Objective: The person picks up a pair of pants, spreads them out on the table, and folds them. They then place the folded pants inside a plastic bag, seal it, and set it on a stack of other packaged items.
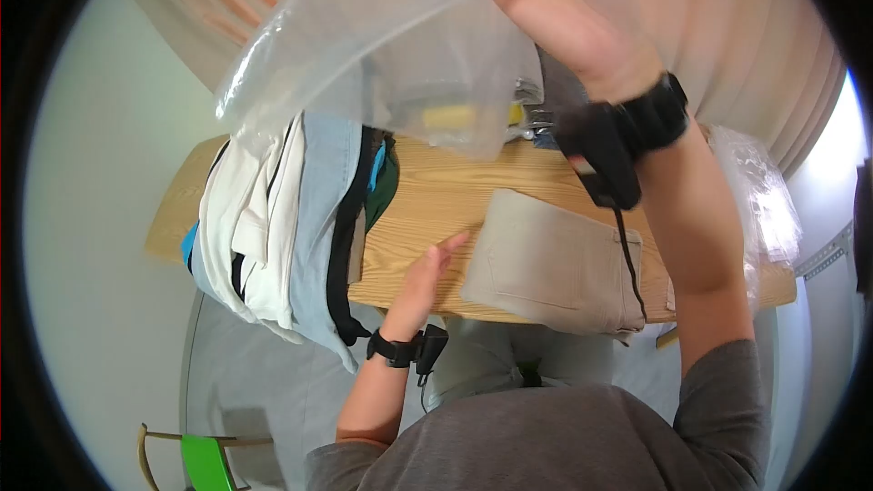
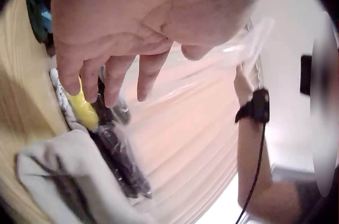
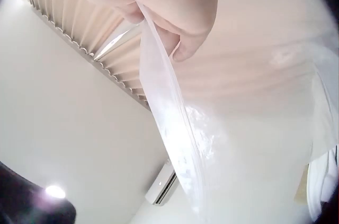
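My right hand (image 1: 582, 32) pinches a large, clear plastic bag (image 1: 305, 50) aloft beyond the folded beige trousers (image 1: 550, 259); my left hand (image 1: 420, 286), fingers extended, is empty just left of them. I'd expect light, limp, slippery film, best held by its edge.

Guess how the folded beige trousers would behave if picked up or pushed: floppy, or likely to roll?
The beige trousers are probably floppy, being folded cloth; lifted by one corner, the folds might fall open. Rolling seems unlikely, since they lie flat on the wooden table. Pushed toward the table's near edge, which they reach, they could slip off.
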A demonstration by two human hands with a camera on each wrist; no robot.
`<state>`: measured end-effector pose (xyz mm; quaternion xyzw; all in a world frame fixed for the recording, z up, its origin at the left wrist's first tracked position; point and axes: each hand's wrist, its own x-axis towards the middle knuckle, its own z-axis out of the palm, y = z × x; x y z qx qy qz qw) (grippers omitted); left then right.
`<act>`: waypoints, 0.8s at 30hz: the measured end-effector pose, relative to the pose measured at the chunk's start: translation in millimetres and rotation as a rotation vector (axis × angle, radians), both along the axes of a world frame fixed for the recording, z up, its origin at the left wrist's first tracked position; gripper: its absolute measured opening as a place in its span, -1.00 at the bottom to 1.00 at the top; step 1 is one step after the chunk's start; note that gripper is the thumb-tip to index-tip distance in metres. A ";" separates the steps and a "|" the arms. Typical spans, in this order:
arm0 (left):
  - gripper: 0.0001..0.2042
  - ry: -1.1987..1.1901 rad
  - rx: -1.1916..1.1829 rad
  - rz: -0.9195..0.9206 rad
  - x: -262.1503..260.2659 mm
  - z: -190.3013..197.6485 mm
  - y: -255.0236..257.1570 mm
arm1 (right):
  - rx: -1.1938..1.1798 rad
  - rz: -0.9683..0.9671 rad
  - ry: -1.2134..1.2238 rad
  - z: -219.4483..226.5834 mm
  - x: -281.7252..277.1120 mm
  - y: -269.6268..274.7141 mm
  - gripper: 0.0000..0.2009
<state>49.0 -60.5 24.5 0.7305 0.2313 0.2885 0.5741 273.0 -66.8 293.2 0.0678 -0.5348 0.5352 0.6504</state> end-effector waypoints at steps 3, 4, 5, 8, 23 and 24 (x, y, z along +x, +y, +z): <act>-0.30 -0.349 -0.403 -0.221 -8.6 15.4 7.0 | -0.177 0.415 0.086 -27.7 12.7 -8.2 -0.58; -0.28 -0.454 -0.522 -0.265 -10.2 21.3 7.1 | -0.228 0.376 0.157 -44.3 6.9 -17.7 -0.60; -0.26 -0.560 -0.643 -0.309 -10.9 23.7 7.7 | -0.281 0.335 0.227 -60.1 -0.5 -28.2 -0.61; -0.28 -0.795 -0.884 -0.491 -12.7 20.4 9.3 | -0.358 0.043 0.114 -100.4 -7.5 -63.2 -0.55; -0.49 -0.178 -0.464 0.444 -70.3 -31.4 87.7 | -1.293 -1.456 -0.611 -291.8 80.8 -227.7 -0.44; -0.49 -0.170 -0.466 0.433 -69.4 -33.5 88.7 | -1.430 -1.322 -0.468 -287.1 73.4 -231.7 -0.49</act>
